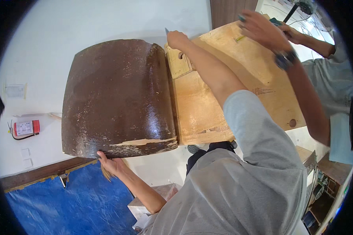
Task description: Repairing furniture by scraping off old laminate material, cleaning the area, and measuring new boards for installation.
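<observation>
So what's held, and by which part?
Right hand: a small blue-grey piece, tip protruding, gripped part hidden. Left hand: at lower edge of brown panel; hold unclear.

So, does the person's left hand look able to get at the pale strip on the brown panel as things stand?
Probably yes: the left hand is at the lower edge of the brown panel, close to the pale strip, and nothing visible blocks the way between them.
</observation>
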